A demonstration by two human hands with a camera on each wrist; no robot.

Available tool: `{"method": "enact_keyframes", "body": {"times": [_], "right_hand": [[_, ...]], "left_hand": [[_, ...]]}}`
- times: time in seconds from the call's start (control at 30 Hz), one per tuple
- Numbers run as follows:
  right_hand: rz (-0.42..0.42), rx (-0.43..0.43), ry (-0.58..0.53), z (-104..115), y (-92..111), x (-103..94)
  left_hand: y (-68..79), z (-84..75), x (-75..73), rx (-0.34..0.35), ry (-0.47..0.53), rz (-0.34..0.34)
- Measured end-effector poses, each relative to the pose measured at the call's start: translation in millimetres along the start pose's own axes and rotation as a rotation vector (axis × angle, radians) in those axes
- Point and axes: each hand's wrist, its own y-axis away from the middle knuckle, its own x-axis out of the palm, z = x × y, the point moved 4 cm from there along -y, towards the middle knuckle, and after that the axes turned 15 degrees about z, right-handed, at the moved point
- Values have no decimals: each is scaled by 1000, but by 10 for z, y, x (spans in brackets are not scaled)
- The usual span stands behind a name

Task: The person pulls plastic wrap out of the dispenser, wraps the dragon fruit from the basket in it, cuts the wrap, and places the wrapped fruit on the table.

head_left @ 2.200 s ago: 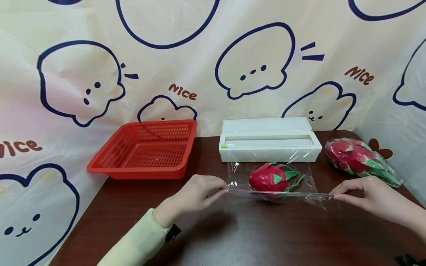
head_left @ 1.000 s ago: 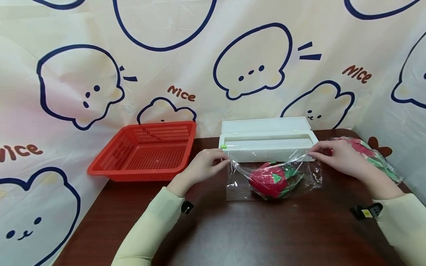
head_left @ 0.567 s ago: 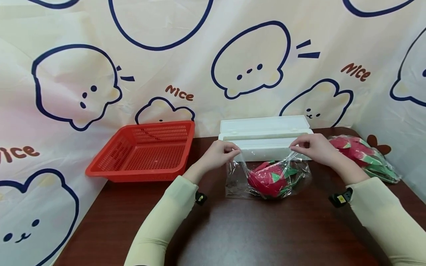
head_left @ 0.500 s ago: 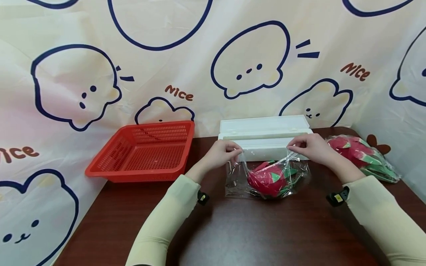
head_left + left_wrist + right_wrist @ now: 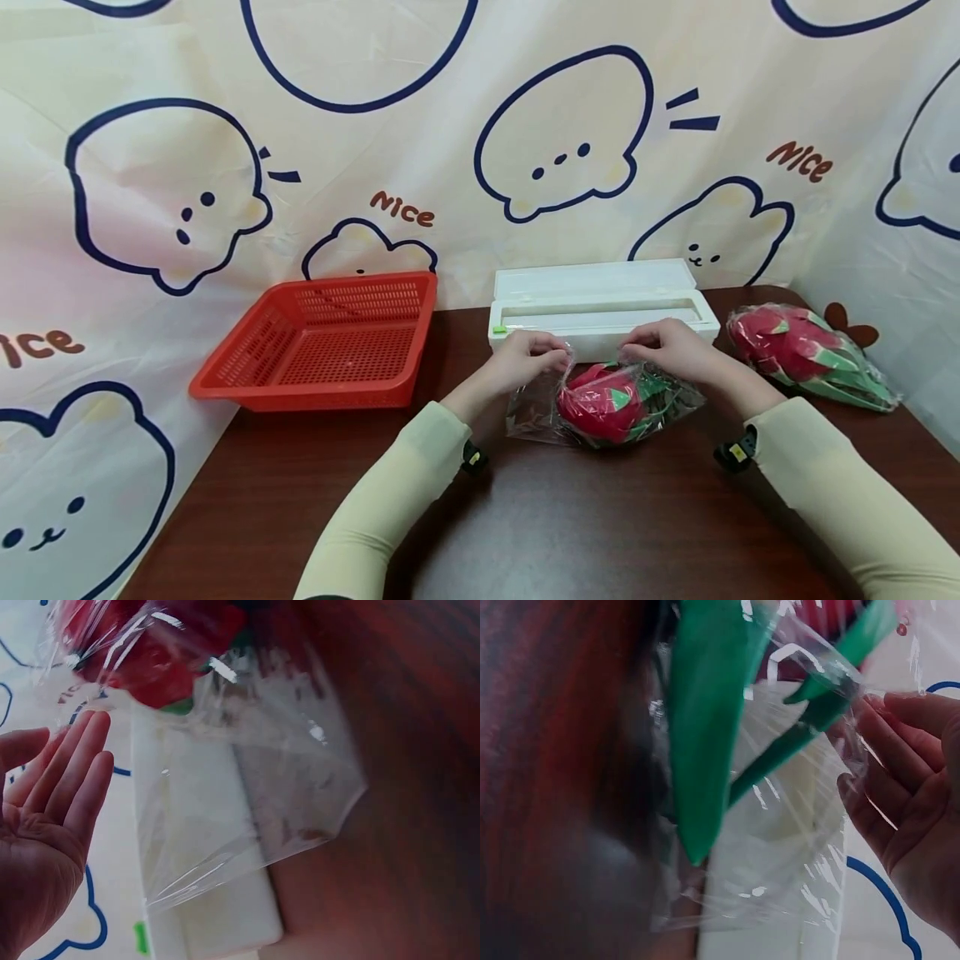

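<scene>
A red dragon fruit [image 5: 600, 403] with green leaf tips lies on the table, with clear cling film [image 5: 534, 412] folded over it. My left hand [image 5: 517, 367] pinches the film's left part between thumb and fingertips, just above the fruit's left end. At the leafy end, my right hand [image 5: 671, 354] pinches the film on the other side. In the left wrist view the left palm [image 5: 45, 832] shows beside the film-covered fruit. The right wrist view has the right hand's fingertips [image 5: 851, 784] against the crinkled film near a green leaf [image 5: 705, 727].
Just behind the fruit stands a white cling film dispenser [image 5: 600, 310] with its lid raised. A second dragon fruit [image 5: 806, 346], wrapped in film, lies at the right. At the left is a red plastic basket [image 5: 318, 392]. A patterned cloth hangs behind the dark wooden table [image 5: 600, 525].
My hands have carried the film's front edge back over the dragon fruit, then drawn closer together and lower. The film is now gathered over the fruit instead of stretched flat.
</scene>
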Motion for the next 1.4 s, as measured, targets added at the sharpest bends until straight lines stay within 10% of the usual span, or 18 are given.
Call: {"method": "enact_keyframes", "body": {"times": [0.57,0.8,1.1,1.4], "right_hand": [[19,-76,42,-61,-28,110],[-76,-78,50,9,177,-57],[-5,-315,76,160,206,84],[-14,-307,79,265,130,163]], "left_hand": [[-8,39,173,43,-310,89],[123,-38,82,158,-327,45],[227,-50,198,201,-283,181],[255,-56,198,271,-382,142]]}}
